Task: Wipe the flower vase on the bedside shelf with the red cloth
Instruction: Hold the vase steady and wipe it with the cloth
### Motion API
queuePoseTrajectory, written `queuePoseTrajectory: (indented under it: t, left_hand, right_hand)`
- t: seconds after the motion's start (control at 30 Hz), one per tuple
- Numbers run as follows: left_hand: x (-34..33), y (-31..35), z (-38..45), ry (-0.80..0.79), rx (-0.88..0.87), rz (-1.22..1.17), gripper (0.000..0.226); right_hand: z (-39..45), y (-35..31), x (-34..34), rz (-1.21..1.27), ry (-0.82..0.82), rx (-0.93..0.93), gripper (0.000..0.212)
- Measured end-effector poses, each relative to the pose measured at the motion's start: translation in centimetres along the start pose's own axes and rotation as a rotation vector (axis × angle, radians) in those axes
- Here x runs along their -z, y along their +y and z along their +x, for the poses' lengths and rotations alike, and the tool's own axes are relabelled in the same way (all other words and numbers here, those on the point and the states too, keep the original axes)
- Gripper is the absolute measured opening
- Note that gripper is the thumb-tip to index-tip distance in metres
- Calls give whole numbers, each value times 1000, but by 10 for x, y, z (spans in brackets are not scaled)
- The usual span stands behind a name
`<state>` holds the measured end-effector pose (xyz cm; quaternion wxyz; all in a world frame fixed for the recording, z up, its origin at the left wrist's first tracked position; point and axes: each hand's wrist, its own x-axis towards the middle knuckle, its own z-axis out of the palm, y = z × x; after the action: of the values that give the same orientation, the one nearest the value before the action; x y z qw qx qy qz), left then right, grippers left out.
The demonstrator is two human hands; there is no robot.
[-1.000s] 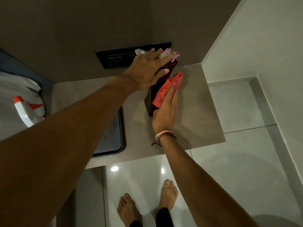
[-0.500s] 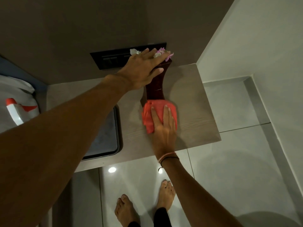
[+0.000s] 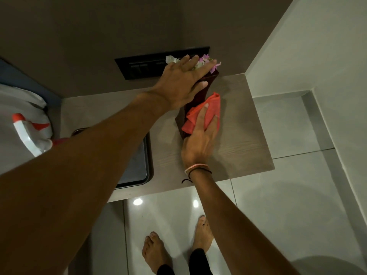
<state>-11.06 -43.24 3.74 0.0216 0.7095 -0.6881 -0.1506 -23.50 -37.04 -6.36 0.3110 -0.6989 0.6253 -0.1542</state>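
Note:
A tall dark red vase (image 3: 208, 80) with pink and white flowers (image 3: 204, 60) stands on the wooden bedside shelf (image 3: 244, 139). My left hand (image 3: 182, 82) grips the vase near its top, fingers among the flowers. My right hand (image 3: 200, 141) presses the red cloth (image 3: 210, 110) flat against the vase's side, about halfway up. Most of the vase's body is hidden behind the cloth and both hands.
A dark tray (image 3: 141, 167) lies on the shelf to the left of the vase. A black switch panel (image 3: 143, 66) sits on the wall behind. A white spray bottle with a red nozzle (image 3: 27, 133) is at the far left. Pale floor tiles (image 3: 297, 205) lie below, with my bare feet (image 3: 178, 249).
My right hand slid the cloth down to the vase's foot half a second ago, and has now moved it back up the side. My left hand kept its hold on the top.

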Motion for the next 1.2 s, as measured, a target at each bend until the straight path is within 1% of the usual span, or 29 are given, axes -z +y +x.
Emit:
queuePoseTrajectory:
  t: [0.1, 0.23, 0.4, 0.5, 0.6, 0.7, 0.73, 0.77, 0.8, 0.83, 0.87, 0.9, 0.93, 0.97, 1.0, 1.07, 1.1, 1.13, 1.17, 1.2]
  left_hand:
    - [1, 0, 0, 9, 7, 0, 59]
    - [4, 1, 1, -12, 18, -7, 59]
    - [5, 0, 2, -17, 9, -10, 59]
    - [5, -3, 4, -18, 11, -13, 59]
    - [4, -4, 5, -17, -2, -21, 59]
    - [4, -5, 4, -14, -8, -30, 59]
    - [3, -5, 3, -6, -13, -24, 59]
    - [3, -4, 1, 3, -20, -14, 59]
    - [2, -3, 0, 12, -28, -3, 59]
    - [0, -3, -2, 18, -36, 5, 58]
    - [-1, -2, -3, 22, -41, 9, 58]
    - [-1, -1, -4, 27, -41, 14, 58]
    - [0, -1, -3, 29, -41, 18, 58]
    - [0, -2, -3, 29, -41, 23, 58]
    - [-1, -1, -3, 26, -35, 23, 58]
    - [-3, 1, -4, 20, -27, 22, 59]
    - [-2, 3, -2, 25, -32, 21, 59]
    - [-1, 3, -2, 30, -34, 23, 59]
    - [0, 12, -3, 55, -35, 14, 59]
    - [1, 16, -3, 62, -39, 15, 59]
  right_hand:
    - [-2, 3, 0, -84, 25, 30, 94]
    - [-5, 1, -5, -201, -17, 51, 89]
    - [-6, 5, -7, -256, -53, 87, 93]
    - [-7, 11, -7, -336, -82, 161, 95]
    - [-9, 19, -7, -379, -103, 227, 88]
    - [-20, 30, -1, -400, -134, 340, 79]
    - [-25, 34, 2, -335, -101, 367, 72]
    - [-31, 37, 4, -213, -18, 372, 63]
    - [-34, 39, 6, -71, 105, 350, 54]
    - [-35, 41, 8, 51, 240, 317, 49]
    - [-33, 42, 11, 139, 343, 275, 48]
    - [-27, 42, 12, 185, 399, 230, 52]
    - [-20, 38, 13, 185, 406, 189, 61]
    - [-14, 32, 12, 143, 359, 171, 70]
    - [-11, 26, 9, 76, 271, 180, 78]
    - [-6, 20, -4, -90, 78, 248, 82]
    - [-4, 22, -9, -155, 19, 261, 84]
    - [-5, 24, -15, -206, 5, 260, 88]
    - [-5, 33, -6, -270, 12, 276, 88]
    - [-5, 40, -3, -316, 28, 306, 83]
